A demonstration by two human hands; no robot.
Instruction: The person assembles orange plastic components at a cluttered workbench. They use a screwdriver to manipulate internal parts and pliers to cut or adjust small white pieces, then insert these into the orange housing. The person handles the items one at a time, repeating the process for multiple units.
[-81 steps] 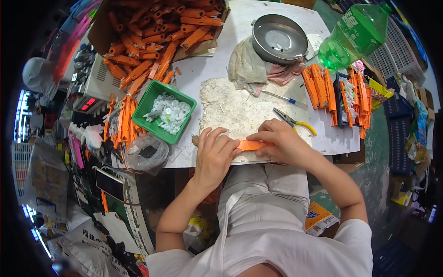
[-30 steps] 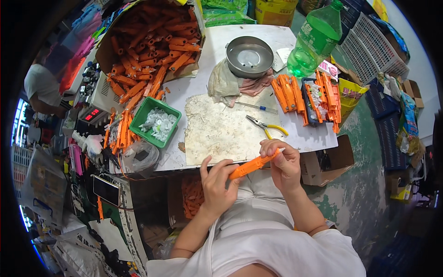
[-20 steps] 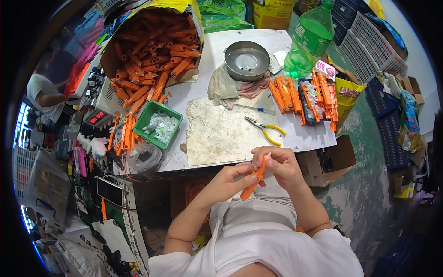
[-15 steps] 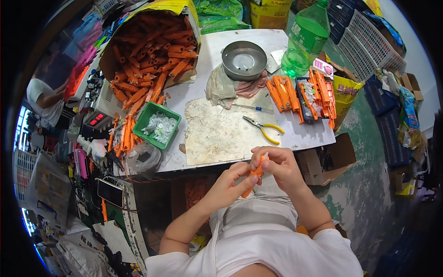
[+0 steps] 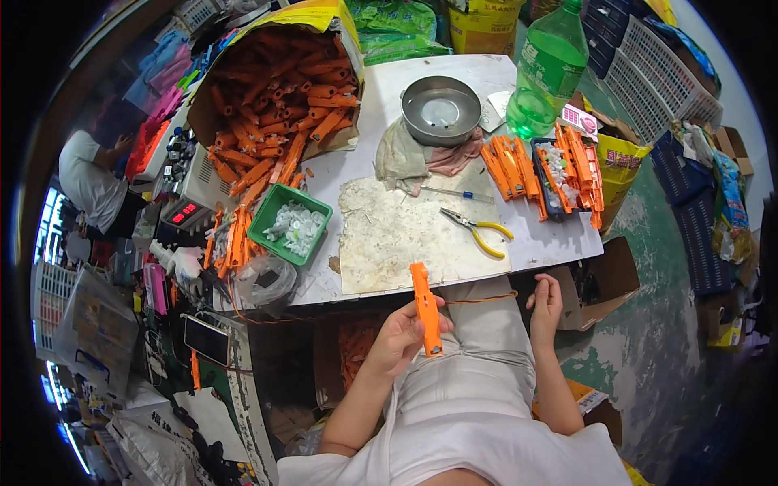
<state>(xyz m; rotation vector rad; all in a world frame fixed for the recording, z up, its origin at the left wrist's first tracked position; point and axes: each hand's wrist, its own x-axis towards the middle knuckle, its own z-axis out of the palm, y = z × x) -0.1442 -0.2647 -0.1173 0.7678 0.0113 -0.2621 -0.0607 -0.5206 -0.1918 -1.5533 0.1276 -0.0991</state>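
In my left hand (image 5: 395, 338) is a long orange plastic housing (image 5: 425, 312), gripped between thumb and fingers over my lap, just off the table's near edge. My right hand (image 5: 546, 308) is away to the right, its fingers loosely bent and apart, with nothing visible in them. A pair of pliers with yellow handles (image 5: 489, 240) lies on the worn white board (image 5: 381, 243), beyond both hands. Left of the board, a green tray (image 5: 318, 241) contains small whitish plastic pieces (image 5: 296, 228).
A large sack (image 5: 356, 36) spills orange housings (image 5: 284, 105) at the far left. Beyond the board are a steel bowl (image 5: 442, 109), rags (image 5: 401, 158) and a screwdriver (image 5: 458, 193). A green bottle (image 5: 547, 73) stands behind stacked orange housings (image 5: 510, 168). A cardboard box (image 5: 612, 283) sits right of the table.
My hands, together on the orange housing before, have parted. My left hand keeps the housing, now held lengthwise in view; my right hand has let go and moved right. The view shifted slightly.
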